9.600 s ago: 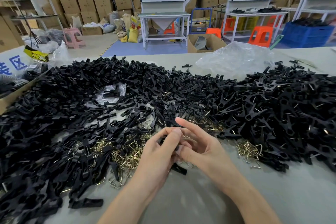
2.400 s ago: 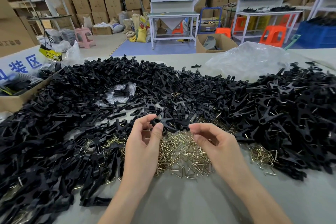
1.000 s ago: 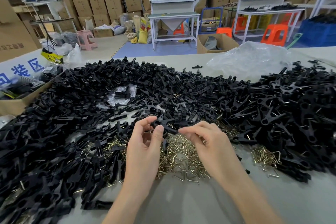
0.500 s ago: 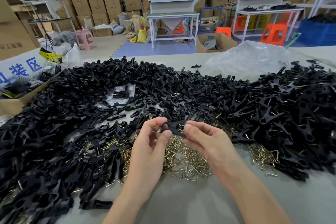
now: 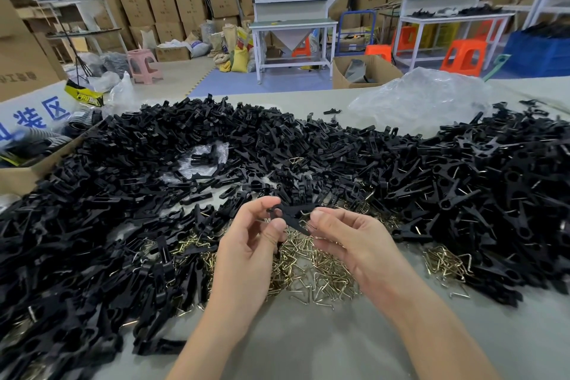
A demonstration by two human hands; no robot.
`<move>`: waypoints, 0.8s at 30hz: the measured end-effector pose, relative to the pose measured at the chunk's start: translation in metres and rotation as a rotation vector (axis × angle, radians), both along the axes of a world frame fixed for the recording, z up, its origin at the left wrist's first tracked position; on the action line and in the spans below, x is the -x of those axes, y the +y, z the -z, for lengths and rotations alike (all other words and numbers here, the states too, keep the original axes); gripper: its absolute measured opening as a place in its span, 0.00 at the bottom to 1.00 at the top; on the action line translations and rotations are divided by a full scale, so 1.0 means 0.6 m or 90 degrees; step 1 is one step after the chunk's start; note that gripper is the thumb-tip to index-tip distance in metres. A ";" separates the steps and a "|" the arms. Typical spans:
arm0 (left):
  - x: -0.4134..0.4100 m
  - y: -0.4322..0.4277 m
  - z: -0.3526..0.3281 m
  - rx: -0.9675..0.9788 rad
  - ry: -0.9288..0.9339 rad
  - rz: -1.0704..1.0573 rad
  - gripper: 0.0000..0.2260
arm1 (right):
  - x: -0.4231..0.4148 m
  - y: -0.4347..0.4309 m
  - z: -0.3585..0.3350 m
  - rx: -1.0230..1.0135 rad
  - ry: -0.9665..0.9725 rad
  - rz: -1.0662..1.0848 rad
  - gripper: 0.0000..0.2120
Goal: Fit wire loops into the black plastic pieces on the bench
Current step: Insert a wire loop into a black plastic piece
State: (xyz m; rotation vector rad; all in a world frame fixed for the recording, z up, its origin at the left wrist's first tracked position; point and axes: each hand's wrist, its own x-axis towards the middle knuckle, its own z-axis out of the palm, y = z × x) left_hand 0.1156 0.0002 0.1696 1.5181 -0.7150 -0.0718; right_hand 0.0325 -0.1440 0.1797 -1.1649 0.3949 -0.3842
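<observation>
Black piece (image 5: 291, 215): probably light and stiff; best pinched near its ends.
Hands: left hand (image 5: 251, 251) and right hand (image 5: 351, 241) both pinch it.

The left hand (image 5: 246, 253) and the right hand (image 5: 354, 244) are bare, with short, plain fingernails. Both forearms are bare too, down to the 6 o'clock edge.
</observation>
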 end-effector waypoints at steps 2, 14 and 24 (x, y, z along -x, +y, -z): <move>0.001 0.000 -0.001 -0.001 0.001 0.006 0.18 | -0.001 0.002 0.002 0.005 0.007 0.000 0.19; 0.004 0.001 -0.006 0.039 0.028 0.034 0.13 | 0.004 0.005 -0.007 -0.040 -0.005 -0.046 0.15; 0.004 0.002 -0.007 0.034 0.037 0.034 0.11 | 0.007 0.006 -0.017 -0.075 0.011 -0.073 0.14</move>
